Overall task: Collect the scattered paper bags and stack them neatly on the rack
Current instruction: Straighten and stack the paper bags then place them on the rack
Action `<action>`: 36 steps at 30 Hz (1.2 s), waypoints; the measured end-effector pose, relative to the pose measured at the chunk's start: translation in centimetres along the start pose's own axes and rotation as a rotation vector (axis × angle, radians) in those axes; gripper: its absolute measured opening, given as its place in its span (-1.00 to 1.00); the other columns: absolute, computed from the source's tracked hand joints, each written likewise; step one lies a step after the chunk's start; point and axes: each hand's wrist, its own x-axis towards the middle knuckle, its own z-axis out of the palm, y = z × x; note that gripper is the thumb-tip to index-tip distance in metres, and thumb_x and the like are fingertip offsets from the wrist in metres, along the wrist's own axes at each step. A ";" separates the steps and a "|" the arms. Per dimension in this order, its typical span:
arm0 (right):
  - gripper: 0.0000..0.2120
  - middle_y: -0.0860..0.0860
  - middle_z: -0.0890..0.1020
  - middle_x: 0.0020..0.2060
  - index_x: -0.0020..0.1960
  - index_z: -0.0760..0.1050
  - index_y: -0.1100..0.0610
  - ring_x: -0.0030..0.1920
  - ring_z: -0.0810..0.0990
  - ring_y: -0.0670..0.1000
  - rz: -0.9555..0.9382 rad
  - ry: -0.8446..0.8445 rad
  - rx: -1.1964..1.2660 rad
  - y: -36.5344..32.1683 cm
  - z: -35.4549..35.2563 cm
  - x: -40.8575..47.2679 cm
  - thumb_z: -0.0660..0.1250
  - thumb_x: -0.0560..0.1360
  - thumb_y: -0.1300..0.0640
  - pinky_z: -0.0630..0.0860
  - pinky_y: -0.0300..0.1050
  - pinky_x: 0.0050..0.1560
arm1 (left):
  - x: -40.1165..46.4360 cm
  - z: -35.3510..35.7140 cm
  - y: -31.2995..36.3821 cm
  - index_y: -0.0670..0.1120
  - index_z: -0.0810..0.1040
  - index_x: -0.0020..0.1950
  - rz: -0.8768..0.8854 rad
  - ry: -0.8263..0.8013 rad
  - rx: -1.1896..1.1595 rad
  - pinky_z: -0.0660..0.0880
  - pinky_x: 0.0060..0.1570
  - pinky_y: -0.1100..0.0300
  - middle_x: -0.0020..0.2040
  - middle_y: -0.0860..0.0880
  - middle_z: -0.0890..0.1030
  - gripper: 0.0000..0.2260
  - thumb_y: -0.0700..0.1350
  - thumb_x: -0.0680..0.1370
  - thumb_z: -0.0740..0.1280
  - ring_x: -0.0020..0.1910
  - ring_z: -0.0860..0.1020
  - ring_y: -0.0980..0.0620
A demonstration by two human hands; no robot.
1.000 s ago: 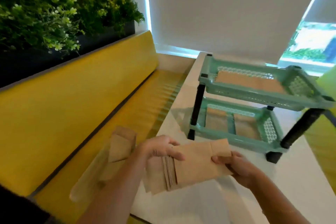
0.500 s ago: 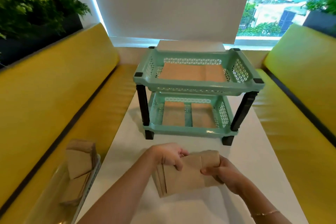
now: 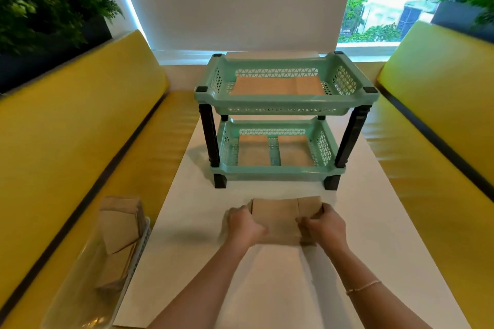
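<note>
Bag stack (image 3: 278, 219) now squared before rack (image 3: 286, 100), both hands gripping; bags in both tiers.

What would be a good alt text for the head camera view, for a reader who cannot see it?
Two hands, left hand and right hand, grip a bundle of flat brown paper bags over a white table, in front of a mint-green two-tier rack with bags on both tiers. More bags sit in a clear container on the yellow bench to the left.
</note>
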 end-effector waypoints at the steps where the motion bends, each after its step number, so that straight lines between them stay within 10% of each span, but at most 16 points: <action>1: -0.50 0.13 0.53 0.05 0.20 0.42 0.20 0.08 0.49 0.14 -0.005 0.023 -0.059 -0.1 0.2 0.1 0.50 0.35 0.06 0.52 0.04 0.09 | 0.1 0.3 0.1 -0.16 0.44 0.27 0.004 0.019 -0.036 0.46 0.13 0.14 0.15 -0.15 0.46 -0.46 0.00 0.36 0.46 0.17 0.44 -0.09; 8: -0.46 0.17 0.45 0.22 0.35 0.35 0.18 0.23 0.34 0.16 -0.132 0.178 -0.277 -1.4 0.4 -0.4 0.40 0.43 0.06 0.36 -0.02 0.20 | 0.4 1.5 0.1 -0.13 0.56 0.16 0.042 0.098 -0.142 0.48 0.06 0.13 0.06 -0.13 0.55 -0.60 -0.05 0.35 0.43 0.10 0.49 -0.11; 16: -0.68 0.04 0.60 -0.04 0.08 0.47 0.06 -0.03 0.57 0.09 -0.127 -0.021 0.370 -1.0 -1.2 -2.0 0.45 0.38 0.26 0.57 0.04 -0.02 | -1.1 0.2 -0.2 -0.10 0.23 0.46 0.072 0.166 -0.323 0.32 0.31 0.10 0.36 -0.08 0.38 -0.26 -0.01 0.37 0.50 0.36 0.31 -0.08; 21: -0.76 0.02 0.60 0.00 0.16 0.48 0.07 -0.01 0.55 0.06 -0.182 -0.069 0.429 0.3 -1.8 -3.6 0.33 0.50 0.22 0.54 -0.04 -0.02 | -3.2 0.0 -0.1 -0.10 0.27 0.45 0.105 0.165 -0.579 0.32 0.09 0.37 0.34 -0.05 0.44 -0.45 -0.16 0.50 0.38 0.28 0.43 0.02; 36: -0.43 0.08 0.52 0.27 0.45 0.30 0.11 0.19 0.51 0.07 -0.136 0.269 0.369 1.3 -0.1 -5.5 0.34 0.46 0.30 0.40 -0.12 0.24 | -5.1 1.9 2.1 -0.17 0.25 0.47 0.157 0.224 -0.523 0.13 0.11 0.55 0.43 -0.10 0.34 -0.54 -0.35 0.57 0.18 0.41 0.32 0.03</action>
